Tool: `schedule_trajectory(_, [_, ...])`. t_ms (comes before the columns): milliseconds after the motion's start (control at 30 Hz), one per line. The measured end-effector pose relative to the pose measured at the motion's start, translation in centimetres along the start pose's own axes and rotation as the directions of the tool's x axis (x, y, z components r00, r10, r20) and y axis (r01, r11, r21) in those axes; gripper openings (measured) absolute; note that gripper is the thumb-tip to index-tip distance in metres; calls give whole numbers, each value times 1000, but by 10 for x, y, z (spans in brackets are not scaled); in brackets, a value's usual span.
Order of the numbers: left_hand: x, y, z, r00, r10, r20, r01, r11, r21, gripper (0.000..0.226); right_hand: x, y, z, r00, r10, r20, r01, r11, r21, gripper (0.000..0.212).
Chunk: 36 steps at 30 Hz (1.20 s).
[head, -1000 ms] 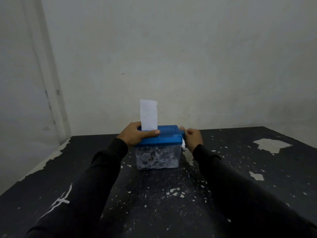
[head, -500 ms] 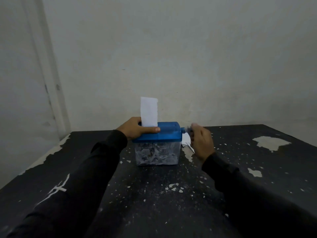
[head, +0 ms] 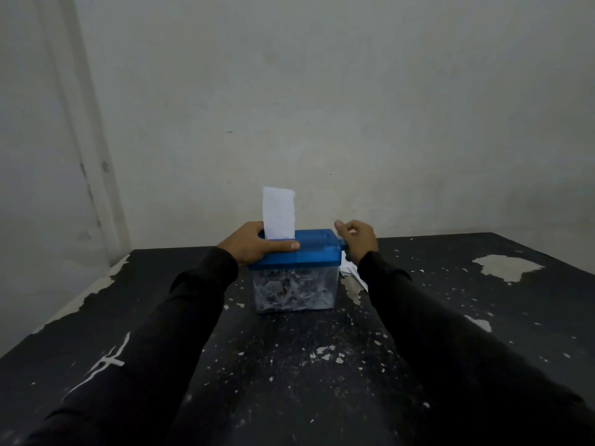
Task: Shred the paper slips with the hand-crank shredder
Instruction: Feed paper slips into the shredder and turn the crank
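Shredding at mid-frame: left hand [head: 254,244] clamps the blue-lidded shredder [head: 294,272], right hand [head: 357,241] pinches its crank, one paper slip [head: 278,212] half-fed, bin already holding shreds, more slips [head: 349,270] waiting beside it.

White paper slip [head: 278,214] upright in blue-lidded clear shredder [head: 294,272], shreds inside.

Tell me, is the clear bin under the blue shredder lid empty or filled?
Filled: white paper shreds pack the clear bin almost up to the blue lid.
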State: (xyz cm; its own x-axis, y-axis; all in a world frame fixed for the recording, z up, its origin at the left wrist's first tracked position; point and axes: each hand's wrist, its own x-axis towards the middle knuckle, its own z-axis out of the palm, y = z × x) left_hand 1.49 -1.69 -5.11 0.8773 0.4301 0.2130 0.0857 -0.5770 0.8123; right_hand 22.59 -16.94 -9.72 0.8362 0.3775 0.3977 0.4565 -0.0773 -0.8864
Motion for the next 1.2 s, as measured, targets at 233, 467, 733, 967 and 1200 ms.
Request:
schedule_trajectory(233, [0,-1,2,1000,1,-22,-2,1000,-2,85,-71,24,-10,1000,-3,17,4,998,-63,51])
schedule_trajectory(467, [0,3,3,1000,-3,-5,3,1000,3,81,-93,-4,-40,987,-158,30,152,977,152,34])
schedule_trajectory(733, [1,1,1,1000,-5,0,5,1000,19,59,-47,-50,-40,977,-191,97,177,975,134,49])
schedule_trajectory(967, [2,0,1,1000,8,12,-8,1000,0,47,0,-39,-12,999,-31,14,30,995,95,35])
schedule_trajectory(1200, [-2,0,3,1000,18,-1,-18,999,-38,50,-16,5,0,989,109,105,-112,994,21,42])
